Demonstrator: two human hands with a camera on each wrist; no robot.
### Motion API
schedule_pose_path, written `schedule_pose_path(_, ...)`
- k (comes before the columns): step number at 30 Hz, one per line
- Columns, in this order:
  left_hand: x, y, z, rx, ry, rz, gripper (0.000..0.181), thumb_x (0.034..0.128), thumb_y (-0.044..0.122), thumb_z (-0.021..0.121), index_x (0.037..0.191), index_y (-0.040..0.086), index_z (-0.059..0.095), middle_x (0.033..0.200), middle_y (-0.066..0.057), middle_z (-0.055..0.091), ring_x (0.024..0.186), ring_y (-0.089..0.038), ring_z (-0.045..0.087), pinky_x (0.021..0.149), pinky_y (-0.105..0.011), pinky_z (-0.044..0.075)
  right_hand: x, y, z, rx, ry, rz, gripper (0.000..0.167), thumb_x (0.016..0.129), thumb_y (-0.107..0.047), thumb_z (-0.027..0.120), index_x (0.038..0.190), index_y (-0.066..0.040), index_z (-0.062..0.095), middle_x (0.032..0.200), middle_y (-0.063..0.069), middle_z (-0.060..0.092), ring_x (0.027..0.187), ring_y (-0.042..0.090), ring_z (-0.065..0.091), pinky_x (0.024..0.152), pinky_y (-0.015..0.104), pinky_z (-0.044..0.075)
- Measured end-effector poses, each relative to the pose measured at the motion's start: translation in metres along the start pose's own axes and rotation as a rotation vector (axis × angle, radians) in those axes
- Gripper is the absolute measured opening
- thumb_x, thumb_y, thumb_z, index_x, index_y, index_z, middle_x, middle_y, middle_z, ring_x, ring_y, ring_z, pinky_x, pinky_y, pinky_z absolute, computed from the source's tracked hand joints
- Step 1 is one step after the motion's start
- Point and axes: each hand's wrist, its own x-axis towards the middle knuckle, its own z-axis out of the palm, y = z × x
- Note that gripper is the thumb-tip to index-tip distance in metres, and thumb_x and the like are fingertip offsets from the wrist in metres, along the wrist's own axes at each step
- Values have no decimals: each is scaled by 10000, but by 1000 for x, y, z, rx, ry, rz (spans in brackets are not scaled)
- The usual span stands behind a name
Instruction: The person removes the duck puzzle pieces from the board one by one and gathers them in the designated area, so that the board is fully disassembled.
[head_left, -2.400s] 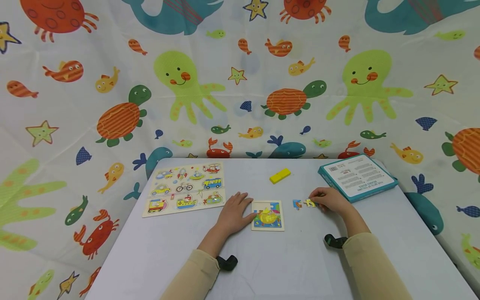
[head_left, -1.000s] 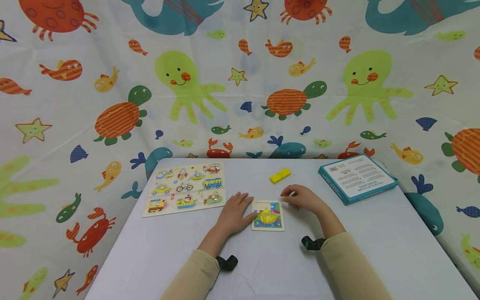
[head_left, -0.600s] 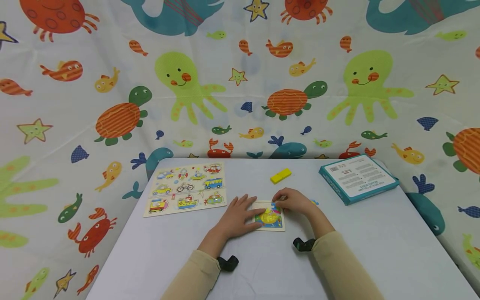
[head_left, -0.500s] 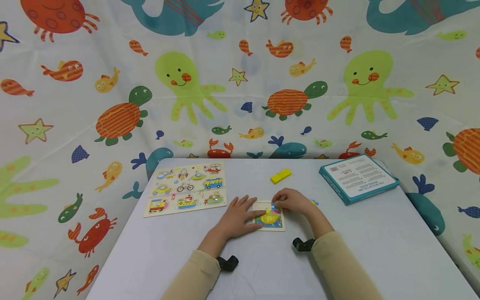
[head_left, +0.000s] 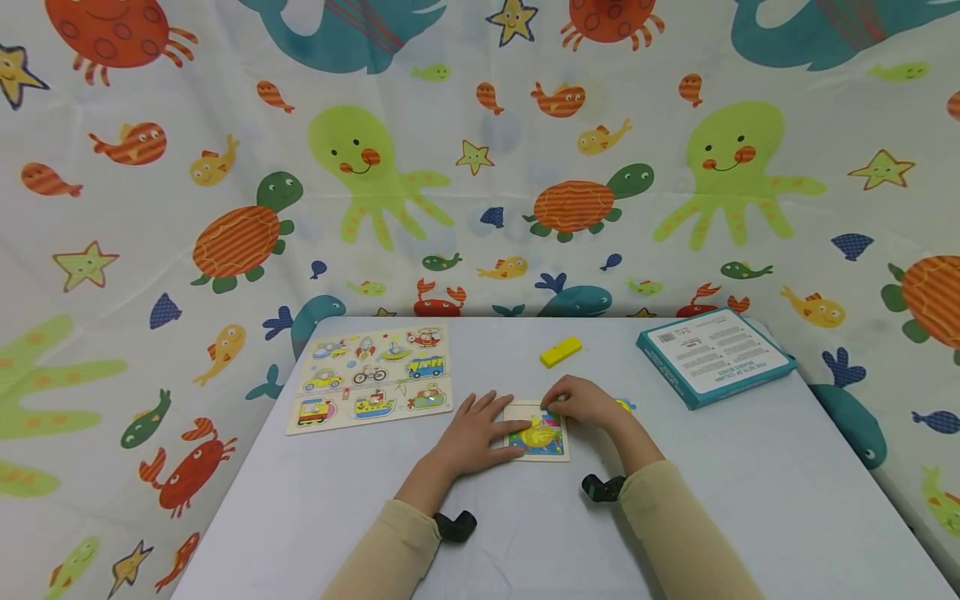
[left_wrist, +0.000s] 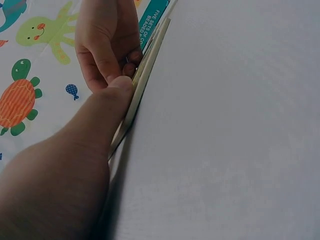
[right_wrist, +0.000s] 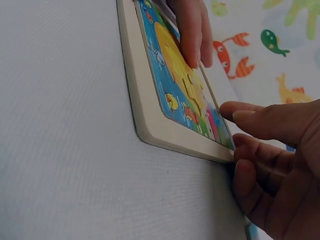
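Observation:
A small square jigsaw puzzle [head_left: 551, 446] in a pale wooden frame, showing a yellow duck-like shape on blue, lies on the table. My left hand [head_left: 472, 433] rests at its left side, fingers spread and thumb over the picture. At the upper edge, toward the right corner, my right hand [head_left: 588, 404] has thumb and index finger together, as in a pinch; the puzzle piece there is almost wholly covered by the fingertips. The right wrist view shows the right hand's fingertips [right_wrist: 245, 116] against the frame's edge. A loose yellow and blue puzzle piece [head_left: 626, 406] lies just beyond the right wrist.
Behind the left hand lies a wooden vehicle picture board [head_left: 371, 377]. A yellow block [head_left: 561, 352] sits beyond the puzzle, and a teal box [head_left: 716, 357] lies at the back right. White cloth covers the table [head_left: 540, 533], with a sea-animal curtain [head_left: 480, 167] behind.
My right hand has moved left from the loose pieces to the puzzle's upper edge. The left hand has shifted slightly, its fingers now further over the puzzle.

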Motion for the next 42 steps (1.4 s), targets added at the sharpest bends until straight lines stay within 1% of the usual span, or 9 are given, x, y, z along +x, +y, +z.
schedule_pose_path(5,1,0,-1,-2,1,-2,515,924,714,427,1416,559,422,1603,35,337,1517,-292,232,1220,-592,162,3,-4,-2,-60,-29,-52,236,933,-92,585,878,-245,755,1094,36,577,932,220,519,762,313,465)
schedule_pose_path(9,1,1,-1,-5,-4,-9,517,921,719,429,1413,561,424,1604,38,335,1518,-286,229,1223,-588,160,4,-7,-2,-80,-48,-64,239,881,-35,606,843,-223,748,1078,40,558,949,220,506,778,325,469)
schedule_pose_path(17,1,3,-4,-16,6,-5,529,920,723,428,1415,539,442,1600,23,341,1514,-299,238,1213,-607,174,3,-8,-1,-89,-83,-69,120,859,-103,737,854,-220,715,1090,47,528,991,221,501,884,360,480)
schedule_pose_path(26,1,4,-5,-24,-3,-19,531,917,720,439,1415,536,444,1605,30,330,1520,-289,223,1221,-599,160,1,-8,1,-84,-85,-83,132,855,-109,755,868,-225,693,1106,44,507,1022,213,490,954,398,483)
schedule_pose_path(32,0,3,-3,-33,-1,-14,540,913,735,422,1417,543,435,1612,37,318,1522,-294,216,1219,-605,158,-2,-8,0,-127,-76,-128,133,868,-119,750,898,-235,691,1051,5,558,979,189,508,943,383,491)
schedule_pose_path(35,-1,3,-3,-31,6,5,538,922,721,424,1424,527,437,1618,73,301,1527,-286,206,1215,-611,159,-2,-7,0,-134,-73,-138,177,868,-123,753,967,-246,674,1033,-8,573,960,183,516,926,371,502)
schedule_pose_path(38,-1,3,-3,-27,22,50,530,948,675,433,1440,476,450,1600,118,329,1526,-260,220,1212,-609,172,-1,-7,-1,-127,-69,-134,243,870,-119,748,1063,-231,652,1040,-10,591,961,181,522,925,374,511)
schedule_pose_path(40,0,5,-2,-25,32,86,514,969,645,422,1449,462,444,1580,121,365,1517,-248,245,1205,-616,182,-1,-7,-1,-123,-63,-121,256,877,-119,739,1097,-215,650,1049,-10,606,961,183,527,928,378,511)
schedule_pose_path(42,2,7,0,-23,32,111,501,981,639,396,1457,485,414,1571,102,377,1511,-248,254,1201,-627,177,-1,-7,-2,-115,-56,-105,234,885,-115,727,1094,-199,664,1052,-8,623,958,189,531,929,387,506)
